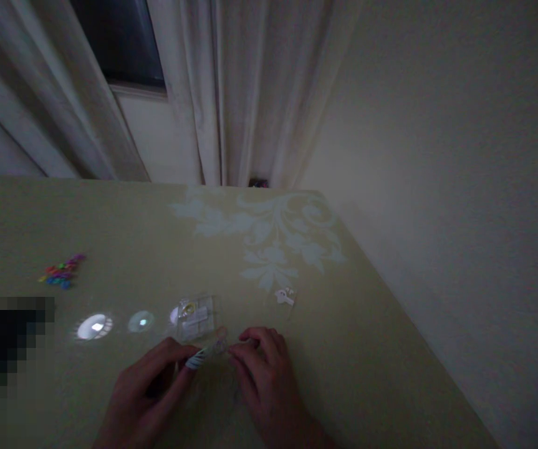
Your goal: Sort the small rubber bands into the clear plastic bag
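My left hand (149, 390) pinches a small pale piece with dark stripes (196, 358) between thumb and fingertips. From its right end a thin, clear and pinkish bit (220, 342) reaches toward my right hand (264, 374). The thumb and index finger of that hand are closed at this bit; what exactly they grip is too small and dim to tell. Just beyond both hands lies a clear plastic compartment case (197, 317) with a yellowish ring-like item in it. A small white cut-out piece (285, 295) rests past my right hand.
A pile of small multicoloured pieces (63, 272) lies at the left of the table (123, 231). Round glare spots shine left of the case. Curtains (259, 93) hang behind the far edge, and a wall (460, 187) runs along the right. A dark pixelated patch covers the left edge.
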Demonstrator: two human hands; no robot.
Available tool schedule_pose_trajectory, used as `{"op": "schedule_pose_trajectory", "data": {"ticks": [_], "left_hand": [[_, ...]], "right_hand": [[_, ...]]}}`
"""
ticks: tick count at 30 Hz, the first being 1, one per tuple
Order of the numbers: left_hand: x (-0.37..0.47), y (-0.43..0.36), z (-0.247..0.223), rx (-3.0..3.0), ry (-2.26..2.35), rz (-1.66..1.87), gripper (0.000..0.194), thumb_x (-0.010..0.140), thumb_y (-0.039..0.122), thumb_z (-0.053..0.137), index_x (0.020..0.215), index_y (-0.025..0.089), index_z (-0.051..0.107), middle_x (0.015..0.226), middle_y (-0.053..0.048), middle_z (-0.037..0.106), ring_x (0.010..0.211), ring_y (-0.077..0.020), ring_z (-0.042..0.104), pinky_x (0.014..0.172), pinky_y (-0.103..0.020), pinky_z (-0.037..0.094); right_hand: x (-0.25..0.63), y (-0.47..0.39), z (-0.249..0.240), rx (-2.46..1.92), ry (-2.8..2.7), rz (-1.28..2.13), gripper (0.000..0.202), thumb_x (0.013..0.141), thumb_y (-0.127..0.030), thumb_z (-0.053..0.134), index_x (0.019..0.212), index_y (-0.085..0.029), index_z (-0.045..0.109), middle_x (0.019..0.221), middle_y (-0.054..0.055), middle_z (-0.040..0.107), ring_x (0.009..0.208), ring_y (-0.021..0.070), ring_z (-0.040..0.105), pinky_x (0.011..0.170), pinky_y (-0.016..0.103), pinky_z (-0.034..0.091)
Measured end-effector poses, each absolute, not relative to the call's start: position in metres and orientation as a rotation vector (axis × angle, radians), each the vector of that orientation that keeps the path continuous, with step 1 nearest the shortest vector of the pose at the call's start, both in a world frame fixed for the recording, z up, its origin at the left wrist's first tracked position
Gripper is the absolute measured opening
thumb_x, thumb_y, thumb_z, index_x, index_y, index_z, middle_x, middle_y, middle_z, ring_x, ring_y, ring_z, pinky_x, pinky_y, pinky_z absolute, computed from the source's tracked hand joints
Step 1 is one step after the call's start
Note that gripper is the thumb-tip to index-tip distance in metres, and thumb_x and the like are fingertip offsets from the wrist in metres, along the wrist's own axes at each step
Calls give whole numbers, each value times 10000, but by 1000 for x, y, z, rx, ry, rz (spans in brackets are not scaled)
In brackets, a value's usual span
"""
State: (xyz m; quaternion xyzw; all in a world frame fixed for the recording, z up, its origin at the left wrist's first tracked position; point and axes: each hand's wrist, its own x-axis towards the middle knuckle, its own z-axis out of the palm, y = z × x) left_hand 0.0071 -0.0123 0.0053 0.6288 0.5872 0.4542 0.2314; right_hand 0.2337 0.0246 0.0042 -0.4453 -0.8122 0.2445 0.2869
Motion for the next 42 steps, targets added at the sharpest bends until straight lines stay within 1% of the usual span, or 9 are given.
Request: {"op": "schedule_pose_trajectory", "data": {"ticks": [4, 11, 17, 22, 28, 31, 35, 37, 42], "left_hand": [[7, -12, 8, 1755, 1629, 1291, 161, 923, 432, 717, 978, 297, 786, 753, 24, 746, 592, -158, 703, 482, -186, 518], [9, -12, 7, 1798, 1625, 1258, 181, 934, 434, 704, 971, 282, 795, 768, 8, 766, 548, -142, 682, 466, -179, 504], [13, -11, 8, 1797, 1576, 1255, 163, 936, 407, 702, 953, 269, 788, 668, 27, 713, 465, -115, 618, 447, -169, 472], [13, -13, 5, 1825, 1584, 1254, 145, 933, 383, 711, 982, 268, 784, 712, 20, 735, 475, -108, 618, 452, -163, 463], [14, -11, 8, 1823, 1571, 1284, 110, 922, 354, 716, 969, 283, 786, 686, 37, 724, 470, -103, 621, 455, -154, 469], [14, -10, 10, 1798, 1556, 1254, 126, 925, 366, 708, 963, 282, 794, 680, 38, 722, 478, -108, 632, 455, -154, 477], [15, -10, 9, 1782, 1565, 1266, 152, 916, 391, 716, 946, 267, 798, 716, 22, 753, 464, -108, 622, 449, -158, 480], [14, -11, 8, 1796, 1563, 1273, 154, 915, 399, 721, 961, 273, 797, 764, 13, 778, 506, -119, 655, 470, -160, 497], [11, -12, 6, 1805, 1556, 1276, 147, 920, 396, 724, 987, 286, 794, 829, 10, 801, 612, -146, 721, 528, -167, 537]], "right_hand": [[242, 34, 4, -1279, -2080, 562, 100, 1019, -193, 610, 1050, -246, 689, 1064, 84, 659, 986, 262, 603, 870, 424, 489], [255, 49, 1, -1380, -2036, 540, 100, 1026, -245, 613, 998, -251, 708, 1033, 77, 651, 964, 256, 616, 860, 413, 476], [254, 48, 2, -1399, -2057, 634, 66, 979, -263, 697, 916, -245, 692, 973, 60, 638, 922, 247, 617, 838, 401, 484], [255, 49, 2, -1426, -2041, 681, 101, 927, -214, 728, 871, -228, 645, 975, 61, 623, 932, 248, 610, 831, 382, 494], [252, 46, 5, -1388, -1999, 780, 73, 941, -156, 690, 928, -221, 659, 1000, 58, 618, 959, 231, 612, 860, 373, 500], [244, 36, 8, -1253, -2107, 815, 140, 913, -129, 726, 989, -241, 691, 1060, 55, 621, 1019, 227, 603, 904, 370, 506], [231, 20, 8, -1150, -2289, 762, 223, 876, -203, 808, 1060, -259, 695, 1127, 58, 632, 1077, 259, 587, 971, 424, 500], [226, 15, 7, -1129, -2357, 720, 256, 878, -240, 813, 1100, -260, 685, 1157, 70, 646, 1084, 283, 589, 988, 459, 497], [221, 12, 4, -1010, -2535, 624, 185, 924, -260, 764, 1086, -251, 675, 1173, 82, 680, 1050, 294, 614, 948, 466, 509]]}}
